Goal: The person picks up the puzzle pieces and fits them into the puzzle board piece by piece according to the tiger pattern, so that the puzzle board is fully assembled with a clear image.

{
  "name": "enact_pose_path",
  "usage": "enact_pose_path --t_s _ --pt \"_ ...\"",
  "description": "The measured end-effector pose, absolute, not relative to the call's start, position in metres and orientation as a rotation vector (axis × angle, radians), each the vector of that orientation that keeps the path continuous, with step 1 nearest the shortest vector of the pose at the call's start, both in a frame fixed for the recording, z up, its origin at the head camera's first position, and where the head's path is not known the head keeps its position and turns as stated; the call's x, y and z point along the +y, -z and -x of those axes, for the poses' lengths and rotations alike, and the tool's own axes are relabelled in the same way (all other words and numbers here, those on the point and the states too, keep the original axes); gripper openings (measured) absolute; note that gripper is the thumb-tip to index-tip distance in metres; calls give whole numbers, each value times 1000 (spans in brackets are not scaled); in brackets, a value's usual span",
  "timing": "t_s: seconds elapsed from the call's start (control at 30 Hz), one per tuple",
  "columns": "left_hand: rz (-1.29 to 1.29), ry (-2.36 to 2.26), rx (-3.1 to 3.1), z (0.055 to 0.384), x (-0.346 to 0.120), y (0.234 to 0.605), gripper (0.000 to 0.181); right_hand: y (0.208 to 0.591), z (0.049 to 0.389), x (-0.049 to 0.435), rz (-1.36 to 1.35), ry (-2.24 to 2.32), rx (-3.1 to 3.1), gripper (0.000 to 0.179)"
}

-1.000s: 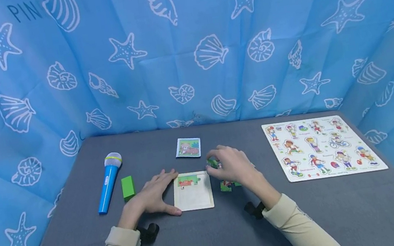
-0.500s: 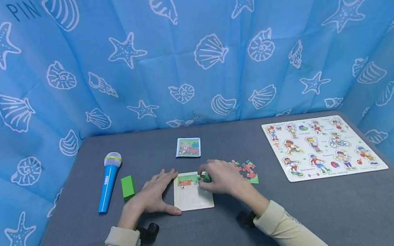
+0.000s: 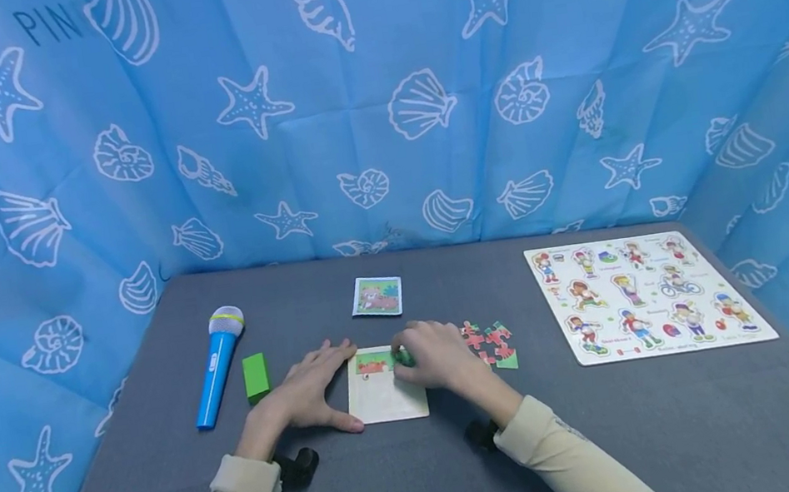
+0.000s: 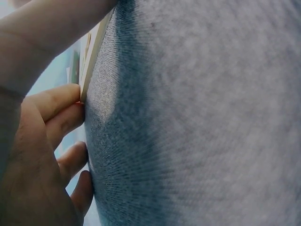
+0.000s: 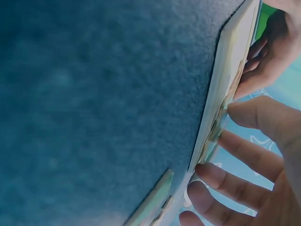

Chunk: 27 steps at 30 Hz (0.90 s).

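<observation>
A square wooden puzzle tray (image 3: 388,400) lies flat on the table, with joined pieces (image 3: 373,362) showing a red and green picture along its top left. My left hand (image 3: 308,388) is spread along the tray's left side, thumb at the lower corner and fingertips at the upper one. In the left wrist view, a finger touches the tray's edge. My right hand (image 3: 436,358) pinches a green puzzle piece (image 3: 402,357) at the tray's top right, beside the joined pieces. The right wrist view has thumb and index fingertips low over that piece, which they partly cover.
Several loose puzzle pieces (image 3: 501,344) lie right of my right hand. A picture card (image 3: 377,295) sits behind the tray. To the left are a green block (image 3: 256,376) and a blue toy microphone (image 3: 218,365). A sports figure board (image 3: 651,294) lies at the right.
My right hand has moved left with the green puzzle piece, from beside the tray to over its top right. The loose pieces are now uncovered. The left hand has stayed in place.
</observation>
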<state>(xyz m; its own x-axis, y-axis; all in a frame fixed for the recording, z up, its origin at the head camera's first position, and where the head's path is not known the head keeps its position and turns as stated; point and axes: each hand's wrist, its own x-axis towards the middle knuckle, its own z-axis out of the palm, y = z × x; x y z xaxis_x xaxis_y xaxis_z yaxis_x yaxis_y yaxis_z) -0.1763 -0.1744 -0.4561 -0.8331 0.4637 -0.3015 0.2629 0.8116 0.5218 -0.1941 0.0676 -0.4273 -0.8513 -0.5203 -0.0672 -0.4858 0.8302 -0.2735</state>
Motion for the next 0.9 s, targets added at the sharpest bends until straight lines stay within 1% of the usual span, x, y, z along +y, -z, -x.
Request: enact_pose_path --t_s 0.2,0.4,0.6,0.73,0.9 --pt "-553 -662 2571 175 -174 456 112 427 193 66 746 349 2870 32" --pt "-556 -668 2581 175 -175 456 112 425 193 65 734 385 2868 21" --pt "-564 -672 2581 175 -174 455 112 426 193 62 713 375 2867 16" --pt "-557 -667 2585 175 -175 456 112 427 192 61 740 372 2849 7" --pt "-554 -666 2586 175 -175 457 113 428 192 60 770 401 2846 9"
